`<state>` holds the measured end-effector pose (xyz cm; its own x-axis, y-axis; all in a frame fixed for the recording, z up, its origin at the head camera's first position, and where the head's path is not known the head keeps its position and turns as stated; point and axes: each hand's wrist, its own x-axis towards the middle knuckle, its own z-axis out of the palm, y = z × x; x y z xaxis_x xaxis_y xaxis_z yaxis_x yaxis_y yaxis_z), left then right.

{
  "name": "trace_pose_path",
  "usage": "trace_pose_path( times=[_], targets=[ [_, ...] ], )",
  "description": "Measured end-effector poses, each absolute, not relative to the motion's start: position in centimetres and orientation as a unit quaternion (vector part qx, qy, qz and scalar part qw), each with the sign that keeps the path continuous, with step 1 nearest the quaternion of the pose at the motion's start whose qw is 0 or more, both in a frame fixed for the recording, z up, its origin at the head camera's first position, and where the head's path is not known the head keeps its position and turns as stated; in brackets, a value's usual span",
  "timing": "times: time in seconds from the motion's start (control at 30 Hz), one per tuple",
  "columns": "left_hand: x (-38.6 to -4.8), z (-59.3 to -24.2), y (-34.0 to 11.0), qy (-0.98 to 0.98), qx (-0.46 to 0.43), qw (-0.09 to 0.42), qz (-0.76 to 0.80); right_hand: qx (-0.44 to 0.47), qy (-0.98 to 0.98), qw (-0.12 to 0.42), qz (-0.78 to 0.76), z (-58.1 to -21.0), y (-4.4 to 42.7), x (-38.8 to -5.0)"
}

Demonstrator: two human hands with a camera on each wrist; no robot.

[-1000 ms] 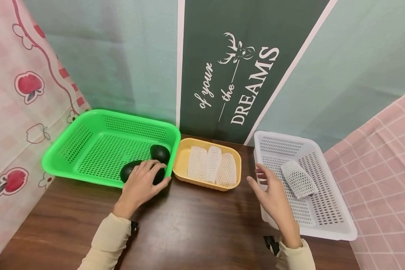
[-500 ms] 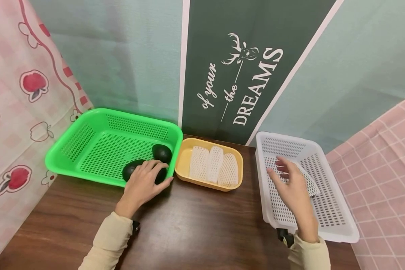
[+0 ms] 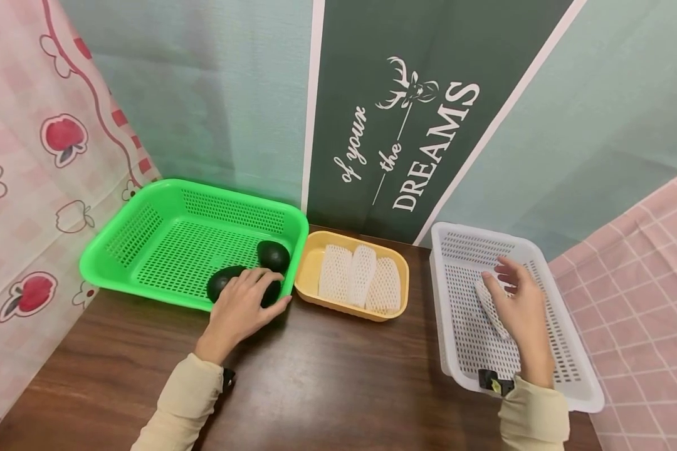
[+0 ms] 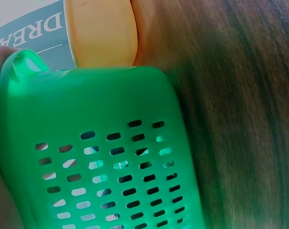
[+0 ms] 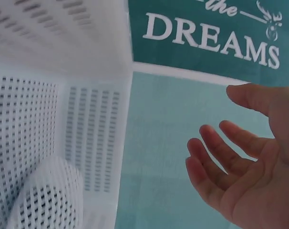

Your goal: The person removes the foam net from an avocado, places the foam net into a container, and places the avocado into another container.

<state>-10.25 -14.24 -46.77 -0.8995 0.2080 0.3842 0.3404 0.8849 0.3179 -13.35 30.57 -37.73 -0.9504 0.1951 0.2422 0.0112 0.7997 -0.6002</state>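
My left hand (image 3: 241, 307) reaches over the front rim of the green basket (image 3: 118, 283), its fingers bent over a smooth black egg-shaped fruit (image 3: 271, 293) that it partly hides. Beside it are another dark rounded part (image 3: 220, 282), possibly a separate fruit, and a further black fruit (image 3: 273, 256) behind. In the left wrist view only the green basket's outer wall (image 4: 101, 105) shows, not the grip. My right hand (image 3: 523, 307) hovers above the white basket (image 3: 451, 351), fingers loosely curved and holding nothing. Beneath it lies a white foam net sleeve (image 5: 46, 200), partly covered in the head view.
Between the baskets stands a yellow tray (image 3: 310, 266) with three white foam net sleeves (image 3: 362, 275). All rest on a dark wooden table (image 3: 338, 388). Fabric hangs behind, with a patterned curtain (image 3: 62, 138) at left and a pink checked cloth (image 3: 649, 300) at right.
My right hand has moved rightward from the white basket's left rim to over the foam net sleeve inside. The left hand stays at the black fruit. The view has shifted slightly.
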Motion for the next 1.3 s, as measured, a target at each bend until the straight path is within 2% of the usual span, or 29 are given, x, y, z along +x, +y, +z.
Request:
trace_pose_path(
  times=[0.27, 0.7, 1.3],
  targets=[
    [-10.2, -46.7, -14.2, -0.952, -0.145, 0.180, -0.199, -0.060, -0.946, 0.146, 0.284, -38.2, 32.5, -14.7],
    [-10.2, -46.7, -14.1, -0.952, -0.148, 0.183, -0.193, -0.080, -0.969, 0.014, 0.234, -41.9, 36.1, -15.7],
    [-10.2, -46.8, -14.2, -0.951, -0.146, 0.192, -0.192, -0.083, -0.973, -0.128, 0.172, -42.8, 39.7, -16.5]
  ],
)
